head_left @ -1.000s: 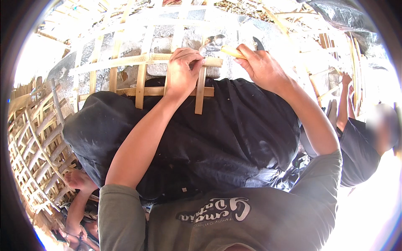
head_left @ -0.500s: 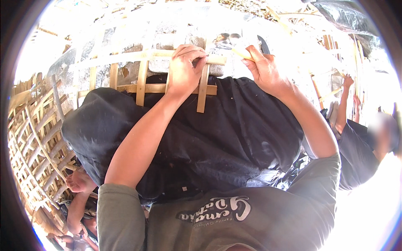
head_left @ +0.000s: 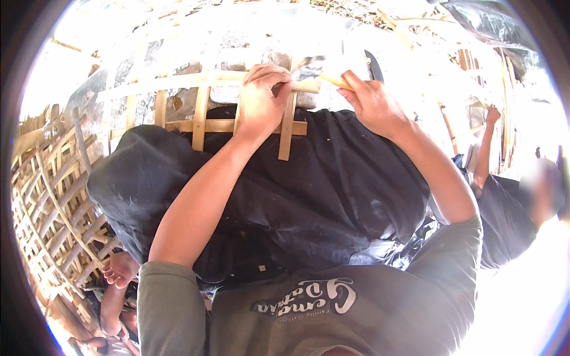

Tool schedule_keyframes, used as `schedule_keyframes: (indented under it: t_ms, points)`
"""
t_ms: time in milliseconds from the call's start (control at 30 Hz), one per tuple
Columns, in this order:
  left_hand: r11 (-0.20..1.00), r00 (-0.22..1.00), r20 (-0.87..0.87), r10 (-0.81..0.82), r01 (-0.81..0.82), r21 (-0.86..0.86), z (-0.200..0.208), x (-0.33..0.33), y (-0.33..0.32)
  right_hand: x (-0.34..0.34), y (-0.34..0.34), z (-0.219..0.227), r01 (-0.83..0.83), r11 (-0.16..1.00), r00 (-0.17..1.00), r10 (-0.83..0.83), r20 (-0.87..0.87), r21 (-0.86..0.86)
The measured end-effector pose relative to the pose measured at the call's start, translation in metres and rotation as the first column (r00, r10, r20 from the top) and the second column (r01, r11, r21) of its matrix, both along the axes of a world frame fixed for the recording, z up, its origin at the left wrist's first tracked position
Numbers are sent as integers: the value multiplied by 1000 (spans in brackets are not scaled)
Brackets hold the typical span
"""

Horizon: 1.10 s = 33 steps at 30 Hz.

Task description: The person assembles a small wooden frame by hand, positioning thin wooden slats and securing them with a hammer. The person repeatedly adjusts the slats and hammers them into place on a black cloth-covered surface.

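A lattice of pale wood or bamboo slats (head_left: 205, 113) lies at the front of my lap, its far part washed out by glare. My left hand (head_left: 263, 95) is closed at the lattice's right end, finger and thumb pinched where two slats cross. Whatever sits in that pinch is too small to make out. My right hand (head_left: 377, 104) grips the yellowish handle of a hammer (head_left: 335, 80). The hammer's head, smeared by motion, is right beside my left fingertips, over the end of the crosswise slat.
Beyond my right hand lies a dark knife-like blade (head_left: 373, 64). Woven bamboo panels (head_left: 50, 219) stand at the left. At the right edge another person (head_left: 504, 207) reaches toward upright slats. A further person's hand (head_left: 122, 270) shows at lower left.
My right hand has swung the hammer left and down, bringing its head to my left fingertips. My left hand and the lattice stay in place. The hand at lower left has shifted.
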<state>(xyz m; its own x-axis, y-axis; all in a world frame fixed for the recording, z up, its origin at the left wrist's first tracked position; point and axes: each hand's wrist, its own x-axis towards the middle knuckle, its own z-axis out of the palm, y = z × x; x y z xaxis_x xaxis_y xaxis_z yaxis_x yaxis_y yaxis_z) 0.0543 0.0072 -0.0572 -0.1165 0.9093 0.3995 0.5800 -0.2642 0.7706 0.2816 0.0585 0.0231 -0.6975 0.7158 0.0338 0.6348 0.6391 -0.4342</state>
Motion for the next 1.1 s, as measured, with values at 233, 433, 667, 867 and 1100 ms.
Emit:
schedule_keyframes:
  t_ms: [233,433,667,867,1100]
  points:
    - [1000,1000,8,9,-9,2,-1,1,0,2,1,0,32,996,995,-24,97,-78]
    - [1000,1000,29,5,-5,3,-2,3,1,0,1,-6,-4,993,994,16,104,-115]
    - [1000,1000,12,17,-17,-15,-2,1,1,-1,0,-2,-6,997,993,15,118,-76]
    - [1000,1000,3,8,-8,-1,-1,2,1,-2,-10,7,86,995,995,-89,54,55]
    - [1000,999,32,-9,9,17,-3,3,2,5,0,-4,110,992,994,-109,-26,63]
